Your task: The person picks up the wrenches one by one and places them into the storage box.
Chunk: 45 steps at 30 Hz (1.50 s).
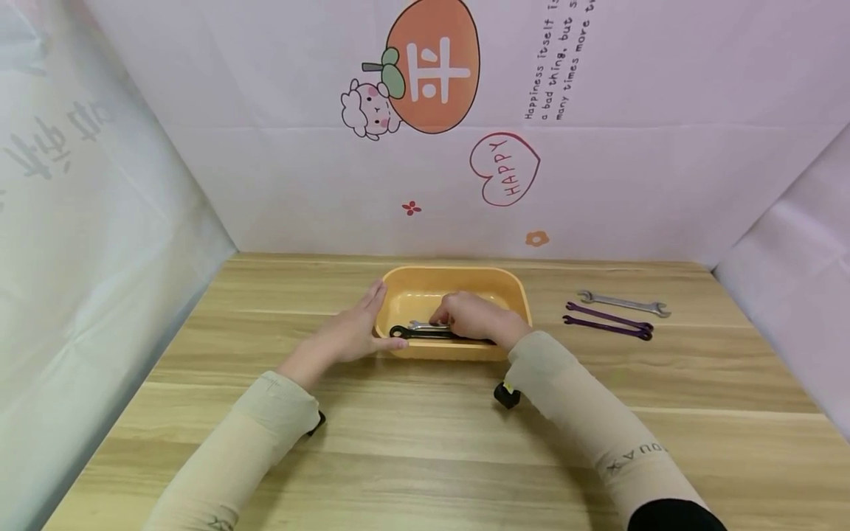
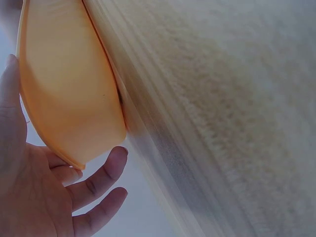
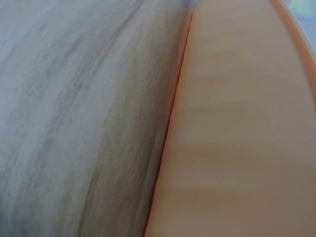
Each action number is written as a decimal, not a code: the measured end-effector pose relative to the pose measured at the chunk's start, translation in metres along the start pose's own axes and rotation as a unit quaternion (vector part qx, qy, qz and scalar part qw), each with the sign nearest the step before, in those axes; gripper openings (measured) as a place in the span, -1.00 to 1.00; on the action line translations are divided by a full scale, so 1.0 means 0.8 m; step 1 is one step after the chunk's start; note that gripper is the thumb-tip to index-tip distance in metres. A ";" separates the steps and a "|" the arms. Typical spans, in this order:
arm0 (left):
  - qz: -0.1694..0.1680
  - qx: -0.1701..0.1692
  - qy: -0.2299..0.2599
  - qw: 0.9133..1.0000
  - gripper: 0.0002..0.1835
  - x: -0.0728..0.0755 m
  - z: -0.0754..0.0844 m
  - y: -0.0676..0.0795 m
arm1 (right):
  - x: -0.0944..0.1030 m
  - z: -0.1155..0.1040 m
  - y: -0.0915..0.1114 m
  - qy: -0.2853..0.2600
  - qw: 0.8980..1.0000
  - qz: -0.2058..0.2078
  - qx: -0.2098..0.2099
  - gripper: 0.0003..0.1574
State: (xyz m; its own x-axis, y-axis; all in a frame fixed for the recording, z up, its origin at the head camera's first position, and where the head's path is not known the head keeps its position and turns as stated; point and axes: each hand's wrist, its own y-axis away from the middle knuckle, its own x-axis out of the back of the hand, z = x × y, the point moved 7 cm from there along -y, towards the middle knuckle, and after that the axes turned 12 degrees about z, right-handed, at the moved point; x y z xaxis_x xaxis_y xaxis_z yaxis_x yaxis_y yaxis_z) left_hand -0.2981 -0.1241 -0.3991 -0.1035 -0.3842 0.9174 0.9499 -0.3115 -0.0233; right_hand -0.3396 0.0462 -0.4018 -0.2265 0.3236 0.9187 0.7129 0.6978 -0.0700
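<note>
Closest to you, your L & R sleeves (image 1: 578, 383) angle in over the bench (image 1: 412, 442), w/ a strip of open wood between them & the bin's near side. The orange bin (image 1: 454, 352) sits mid-bench toward the back; your L hand (image 1: 347, 332) straddles its near L corner, thumb over the near rim, fingers apart from thumb & resting along the L end. Your R hand (image 1: 478, 317) is down inside past the R end, fingers curled in a pinch on a small silver wrench (image 1: 420, 325); R wrist view shows only bin wall & wood, no fingers. A black wrench (image 1: 425, 334) lies along the near inner wall, ring end to the L, other end partly hidden by your R hand. Bare wood separates the bin's R end from 2 slim purple wrenches (image 1: 609, 317), approx. parallel, w/ a longer silver wrench (image 1: 624, 302) just beyond, open-ended both ends. Bin's rim clears the bench's back edge by a narrow strip. Materials: bin smooth, prob. plastic, rounded corners, walls flaring up to the rim; wrenches slim, shiny metal look; bench pale w/ streaky grain; sleeves beige fabric, cuffs bunched. Furthest, a creased white printed backdrop (image 1: 299, 147) rises at the back edge.
</note>
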 end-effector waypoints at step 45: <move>0.000 0.001 0.000 1.000 0.29 0.001 0.002 0.002 | 0.055 -0.003 0.043 0.020 0.998 0.063 0.019 -0.65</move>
State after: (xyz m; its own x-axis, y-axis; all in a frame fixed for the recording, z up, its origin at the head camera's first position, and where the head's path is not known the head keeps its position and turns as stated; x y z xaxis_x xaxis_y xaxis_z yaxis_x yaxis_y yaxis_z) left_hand -0.2959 -0.1234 -0.3974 -0.1037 -0.3847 0.9172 0.9503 -0.3105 -0.0228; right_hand -0.3233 0.0824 -0.3631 -0.1093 0.3853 0.9163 0.7083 0.6769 -0.2002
